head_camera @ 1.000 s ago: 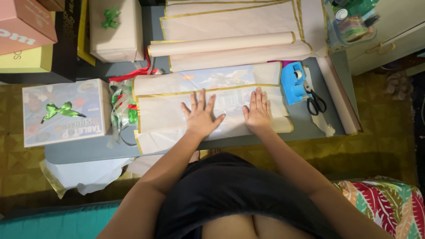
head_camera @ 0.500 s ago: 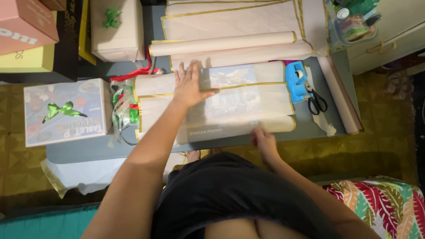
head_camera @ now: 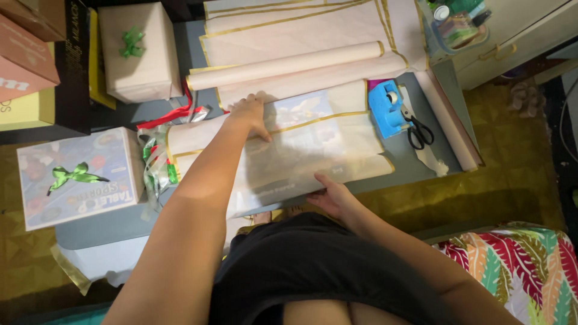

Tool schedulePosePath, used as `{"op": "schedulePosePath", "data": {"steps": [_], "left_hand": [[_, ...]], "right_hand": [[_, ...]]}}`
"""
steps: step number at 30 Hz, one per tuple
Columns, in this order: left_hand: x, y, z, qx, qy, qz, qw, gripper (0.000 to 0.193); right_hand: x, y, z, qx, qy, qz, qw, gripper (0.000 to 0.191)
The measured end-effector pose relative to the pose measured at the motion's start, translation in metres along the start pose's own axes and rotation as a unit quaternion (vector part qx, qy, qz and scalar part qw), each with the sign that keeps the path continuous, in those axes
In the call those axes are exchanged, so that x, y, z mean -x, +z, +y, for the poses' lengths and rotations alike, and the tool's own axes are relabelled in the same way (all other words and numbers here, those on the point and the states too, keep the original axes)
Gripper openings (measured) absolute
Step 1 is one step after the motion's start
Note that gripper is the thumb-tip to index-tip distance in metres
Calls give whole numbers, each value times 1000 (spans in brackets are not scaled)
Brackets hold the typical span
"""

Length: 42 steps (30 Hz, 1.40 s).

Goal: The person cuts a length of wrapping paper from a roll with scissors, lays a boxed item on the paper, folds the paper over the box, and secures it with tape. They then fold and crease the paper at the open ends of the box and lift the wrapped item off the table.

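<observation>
Seen from above, a person in a black top leans over a grey table (head_camera: 421, 165). At the near edge of the table, the right hand (head_camera: 335, 197) grips the near side of a flat box (head_camera: 295, 156), thumb on top and fingers curled underneath out of sight. The box lies in the middle of the table, half covered by pale cream wrapping paper (head_camera: 361, 135) with a gold border. The printed top of the box shows through a gap in the paper.

The left arm stretches across the box. The left hand (head_camera: 248, 112) presses flat on the far side of the box, fingers spread over the paper's edge.

Toward the left edge of the table, just beside the box, lies a tangle of ribbon (head_camera: 158, 161) in green, red and clear strands. Left of that sits a printed box with a green bow (head_camera: 77, 176), at the near left corner.

To the right of the flat box sit a blue tape dispenser (head_camera: 385, 108) and, just beside it, black-handled scissors (head_camera: 416, 129).

Farther back, a roll of cream paper (head_camera: 283, 65) lies across more unrolled sheets of it. At the far left corner stands a wrapped gift (head_camera: 137, 54) topped with a green bow. Beyond the left edge are stacked cardboard boxes (head_camera: 27, 57).
</observation>
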State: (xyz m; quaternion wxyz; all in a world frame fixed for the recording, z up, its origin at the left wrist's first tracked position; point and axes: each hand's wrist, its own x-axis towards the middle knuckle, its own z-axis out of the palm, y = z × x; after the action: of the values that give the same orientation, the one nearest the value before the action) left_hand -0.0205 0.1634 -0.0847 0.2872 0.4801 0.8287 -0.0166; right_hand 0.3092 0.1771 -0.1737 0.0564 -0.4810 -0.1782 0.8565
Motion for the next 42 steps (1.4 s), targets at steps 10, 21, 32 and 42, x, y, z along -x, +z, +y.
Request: {"op": "schedulePosePath", "data": {"steps": [10,21,32,42], "left_hand": [[62,-47,-12,116,-25,155,981,121],[42,18,-19,338,-85,205,914,146],[84,72,-9,274,6,210,938,146],[101,88,4,89,61,289,951,120]], "right_hand": [[31,52,-64,174,-191,108,960,45],[-33,97,-174,334,-442,13,833,51],[-41,63,-158,598,-554,57,576,99],[-7,48,-94,791,-474,14,386,113]]}}
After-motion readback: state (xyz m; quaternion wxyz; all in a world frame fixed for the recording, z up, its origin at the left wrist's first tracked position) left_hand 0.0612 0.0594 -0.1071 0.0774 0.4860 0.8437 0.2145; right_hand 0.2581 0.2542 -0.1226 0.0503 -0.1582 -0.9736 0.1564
